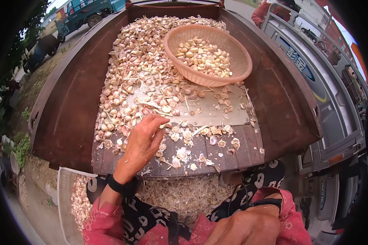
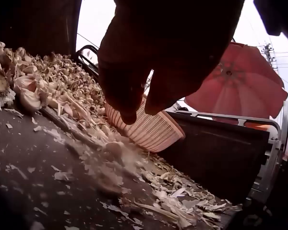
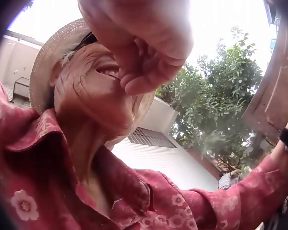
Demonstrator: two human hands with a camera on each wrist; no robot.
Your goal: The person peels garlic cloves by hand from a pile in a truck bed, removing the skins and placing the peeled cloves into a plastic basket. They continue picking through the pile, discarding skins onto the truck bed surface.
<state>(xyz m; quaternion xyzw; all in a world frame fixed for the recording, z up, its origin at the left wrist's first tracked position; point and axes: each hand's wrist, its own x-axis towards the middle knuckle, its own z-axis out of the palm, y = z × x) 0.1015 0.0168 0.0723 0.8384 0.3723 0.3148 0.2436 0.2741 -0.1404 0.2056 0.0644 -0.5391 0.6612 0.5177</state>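
Observation:
My left hand [image 1: 141, 136] reaches over the near part of the truck bed, close above loose garlic cloves [image 1: 110, 118] and dry skins. In the left wrist view its fingers [image 2: 158, 91] hang down in dark silhouette, with a gap between them and nothing seen held. Scraps of garlic stalk and root ends [image 1: 188, 134] lie just right of its fingertips. My right hand [image 1: 249, 226] is raised near my body at the bottom of the head view. In the right wrist view its fingers [image 3: 149, 76] curl in toward the thumb, and no object shows among them.
A pink woven plastic basket [image 1: 208, 79] holding peeled-looking cloves sits at the back right. High metal walls [image 1: 71, 102] flank the bed. Below its near edge, a white crate [image 1: 61, 196] contains cloves, with a heap of skins [image 1: 184, 192] beside it. A grey vehicle [image 1: 310, 81] stands right.

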